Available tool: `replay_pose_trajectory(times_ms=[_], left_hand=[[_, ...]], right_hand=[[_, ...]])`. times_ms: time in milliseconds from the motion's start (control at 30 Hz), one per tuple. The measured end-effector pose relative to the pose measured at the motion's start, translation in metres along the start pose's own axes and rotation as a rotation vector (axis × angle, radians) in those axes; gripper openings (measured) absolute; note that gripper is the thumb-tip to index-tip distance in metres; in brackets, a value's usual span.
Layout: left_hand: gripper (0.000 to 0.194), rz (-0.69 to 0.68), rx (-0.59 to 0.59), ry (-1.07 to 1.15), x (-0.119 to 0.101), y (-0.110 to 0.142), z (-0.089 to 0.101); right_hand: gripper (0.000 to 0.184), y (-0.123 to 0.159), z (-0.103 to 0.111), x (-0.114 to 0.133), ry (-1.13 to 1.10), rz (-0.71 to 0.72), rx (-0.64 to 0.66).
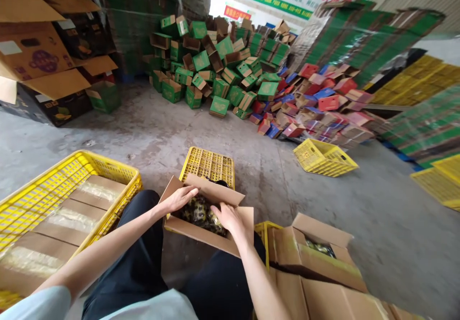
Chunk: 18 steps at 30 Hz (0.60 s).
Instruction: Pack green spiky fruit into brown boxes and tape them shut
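Observation:
An open cardboard box (204, 230) sits between my knees, its flaps folded outward. Dark, plastic-wrapped packs with yellowish-green, fruit-like contents (199, 213) fill it. My left hand (184, 198) reaches over the left side of the box, fingers stretched out above the packs. On the right, my right hand (227, 216) dips into the box with its fingers extended against a wrapped pack; its fingertips are partly hidden. A yellow crate (212, 163) stands just behind the box, with something dark at its near edge.
To my left, a yellow basket (82, 159) holds several taped cartons. Cardboard boxes (316, 257), one open with wrapped packs, stand at my right. Another yellow crate (323, 157) lies on the floor (154, 123). Piled green boxes (219, 87) and red-and-blue boxes (316, 99) lie further back.

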<state>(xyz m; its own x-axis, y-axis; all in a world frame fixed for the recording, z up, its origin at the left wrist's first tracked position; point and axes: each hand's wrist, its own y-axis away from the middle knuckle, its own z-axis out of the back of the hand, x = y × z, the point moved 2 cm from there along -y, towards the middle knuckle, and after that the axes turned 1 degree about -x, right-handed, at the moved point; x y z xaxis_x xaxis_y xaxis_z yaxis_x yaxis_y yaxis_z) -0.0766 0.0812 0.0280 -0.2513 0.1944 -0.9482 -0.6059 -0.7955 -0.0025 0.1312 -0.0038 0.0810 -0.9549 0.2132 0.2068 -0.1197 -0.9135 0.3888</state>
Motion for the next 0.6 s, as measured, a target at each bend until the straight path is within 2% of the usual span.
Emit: replay_pose_trajectory(times_ms=[100, 200, 333, 400, 467, 600], left_hand=[[0.065, -0.039, 0.017, -0.037, -0.001, 0.000, -0.011], [0.064, -0.079, -0.013, -0.064, 0.002, 0.001, -0.021], [0.061, -0.122, -0.028, -0.122, 0.004, 0.003, -0.021], [0.057, -0.140, -0.011, -0.197, 0.002, 0.003, -0.018], [0.051, -0.170, -0.001, -0.272, -0.004, 0.004, -0.018], [0.047, -0.257, 0.066, -0.337, -0.013, 0.007, -0.024]], right_hand=[[0.054, 0.001, -0.007, -0.006, -0.027, -0.013, 0.082], [0.062, 0.006, -0.020, 0.016, -0.093, 0.081, 0.081], [0.065, 0.011, -0.035, 0.050, -0.215, 0.319, 0.035], [0.060, 0.010, -0.038, 0.056, -0.291, 0.376, -0.004], [0.050, 0.005, -0.037, 0.053, -0.333, 0.362, -0.034], [0.030, -0.004, -0.019, 0.026, -0.298, 0.325, 0.019]])
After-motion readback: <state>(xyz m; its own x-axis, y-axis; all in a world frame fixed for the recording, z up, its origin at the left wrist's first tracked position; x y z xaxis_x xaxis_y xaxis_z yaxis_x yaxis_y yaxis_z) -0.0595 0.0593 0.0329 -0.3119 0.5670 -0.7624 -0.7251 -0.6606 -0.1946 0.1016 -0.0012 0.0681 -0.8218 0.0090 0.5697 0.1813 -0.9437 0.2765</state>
